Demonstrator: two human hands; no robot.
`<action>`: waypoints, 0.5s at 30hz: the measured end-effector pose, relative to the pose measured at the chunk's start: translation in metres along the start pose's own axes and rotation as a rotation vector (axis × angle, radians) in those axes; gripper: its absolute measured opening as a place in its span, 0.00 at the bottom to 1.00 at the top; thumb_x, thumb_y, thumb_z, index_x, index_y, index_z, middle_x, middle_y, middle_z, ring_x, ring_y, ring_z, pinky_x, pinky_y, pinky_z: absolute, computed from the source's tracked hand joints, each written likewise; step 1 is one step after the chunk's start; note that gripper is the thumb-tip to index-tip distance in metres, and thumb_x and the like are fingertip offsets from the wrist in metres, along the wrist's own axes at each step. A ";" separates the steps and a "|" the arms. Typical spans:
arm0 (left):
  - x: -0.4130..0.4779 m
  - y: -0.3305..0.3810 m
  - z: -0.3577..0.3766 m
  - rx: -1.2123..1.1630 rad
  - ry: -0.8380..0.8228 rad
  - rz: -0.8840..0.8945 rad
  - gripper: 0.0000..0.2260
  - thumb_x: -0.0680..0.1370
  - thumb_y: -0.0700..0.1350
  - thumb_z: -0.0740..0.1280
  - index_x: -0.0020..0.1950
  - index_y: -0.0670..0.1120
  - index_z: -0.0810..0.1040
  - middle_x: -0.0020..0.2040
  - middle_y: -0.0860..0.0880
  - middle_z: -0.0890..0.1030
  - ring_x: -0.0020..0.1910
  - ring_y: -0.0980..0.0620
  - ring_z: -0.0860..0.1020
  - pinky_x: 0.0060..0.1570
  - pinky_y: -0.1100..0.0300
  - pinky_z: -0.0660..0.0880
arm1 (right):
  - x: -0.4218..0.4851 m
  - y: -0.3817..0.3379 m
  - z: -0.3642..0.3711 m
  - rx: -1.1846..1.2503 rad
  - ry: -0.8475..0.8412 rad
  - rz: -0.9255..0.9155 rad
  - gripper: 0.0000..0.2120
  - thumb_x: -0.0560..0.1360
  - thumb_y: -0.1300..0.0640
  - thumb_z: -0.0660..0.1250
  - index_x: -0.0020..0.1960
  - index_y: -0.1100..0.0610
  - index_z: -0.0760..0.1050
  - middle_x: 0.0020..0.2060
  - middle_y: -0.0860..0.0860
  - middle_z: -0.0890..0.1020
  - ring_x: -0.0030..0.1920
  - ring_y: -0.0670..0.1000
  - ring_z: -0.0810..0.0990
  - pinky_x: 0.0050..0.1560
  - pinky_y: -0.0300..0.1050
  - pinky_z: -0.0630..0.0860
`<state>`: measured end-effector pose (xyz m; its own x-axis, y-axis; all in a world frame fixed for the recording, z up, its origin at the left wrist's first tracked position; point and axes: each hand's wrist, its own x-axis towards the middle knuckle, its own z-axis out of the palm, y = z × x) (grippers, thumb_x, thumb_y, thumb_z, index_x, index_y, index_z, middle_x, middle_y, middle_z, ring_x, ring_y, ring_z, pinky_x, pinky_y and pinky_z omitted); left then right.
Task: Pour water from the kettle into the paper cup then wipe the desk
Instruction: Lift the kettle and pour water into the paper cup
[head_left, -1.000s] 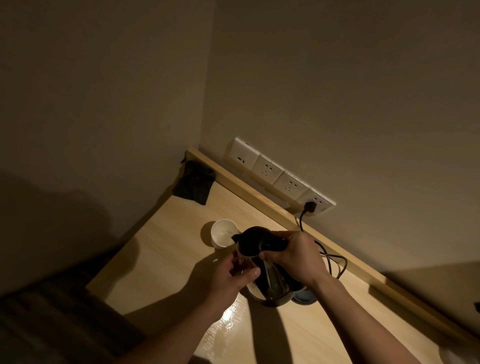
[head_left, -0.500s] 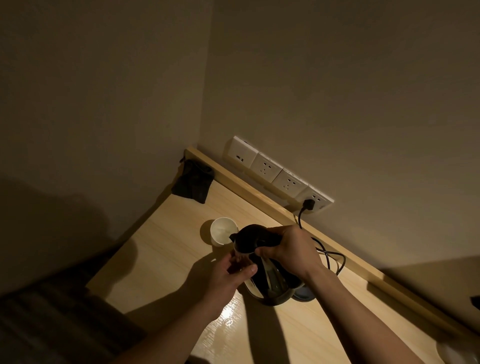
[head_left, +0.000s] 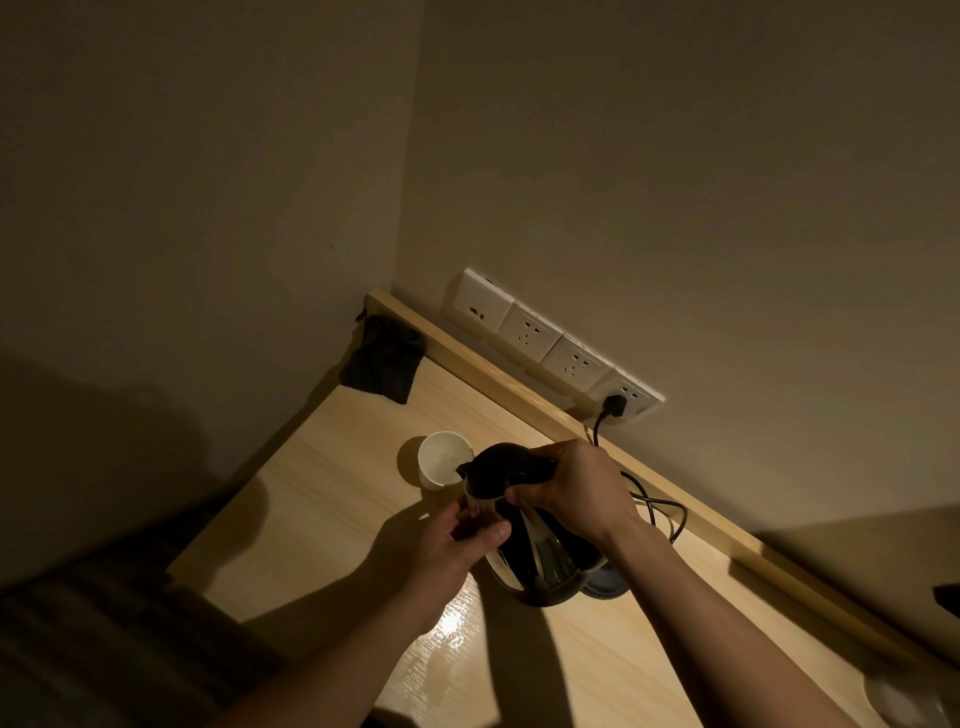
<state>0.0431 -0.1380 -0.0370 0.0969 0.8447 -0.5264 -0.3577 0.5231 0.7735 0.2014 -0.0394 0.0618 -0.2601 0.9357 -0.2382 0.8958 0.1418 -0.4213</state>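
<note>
A black-lidded steel kettle (head_left: 540, 561) is held above the light wooden desk (head_left: 332, 519), tilted with its spout toward a white paper cup (head_left: 439, 460). The spout sits right at the cup's near rim. My right hand (head_left: 571, 488) grips the kettle's black handle from above. My left hand (head_left: 457, 540) is pressed against the kettle's left side, below the spout, fingers curled on it. The cup stands upright on the desk; in this dim light I cannot tell whether water is flowing.
The kettle's round base (head_left: 605, 584) lies behind the kettle, its black cord (head_left: 660, 512) running to a plug (head_left: 615, 405) in the wall sockets (head_left: 550, 348). A dark cloth (head_left: 382, 364) sits in the far corner. The desk's left edge drops to a dark floor.
Both hands have carried the kettle up and left, bringing the spout from short of the cup to its rim. The kettle tilts more toward the cup.
</note>
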 end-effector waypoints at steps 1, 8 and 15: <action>0.000 0.000 0.000 0.002 -0.001 0.001 0.26 0.68 0.53 0.79 0.65 0.52 0.82 0.59 0.51 0.88 0.62 0.52 0.84 0.67 0.45 0.78 | 0.000 0.000 0.000 -0.003 -0.003 -0.002 0.25 0.70 0.43 0.80 0.64 0.53 0.83 0.55 0.49 0.87 0.44 0.43 0.81 0.40 0.33 0.75; -0.001 0.001 0.000 0.000 -0.020 -0.011 0.26 0.69 0.53 0.79 0.65 0.52 0.82 0.59 0.51 0.87 0.63 0.52 0.83 0.68 0.46 0.77 | 0.003 -0.001 -0.001 -0.017 -0.012 0.008 0.25 0.70 0.43 0.80 0.63 0.53 0.83 0.54 0.49 0.88 0.47 0.45 0.84 0.43 0.39 0.81; -0.001 0.004 0.001 -0.007 -0.007 -0.033 0.23 0.68 0.54 0.79 0.62 0.53 0.83 0.57 0.53 0.88 0.61 0.53 0.84 0.61 0.52 0.78 | 0.005 -0.002 -0.003 -0.041 -0.005 0.006 0.24 0.70 0.42 0.80 0.62 0.52 0.84 0.52 0.48 0.88 0.46 0.45 0.84 0.44 0.44 0.84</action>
<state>0.0424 -0.1369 -0.0333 0.1153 0.8280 -0.5487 -0.3606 0.5496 0.7536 0.1992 -0.0338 0.0638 -0.2564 0.9351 -0.2446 0.9113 0.1496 -0.3835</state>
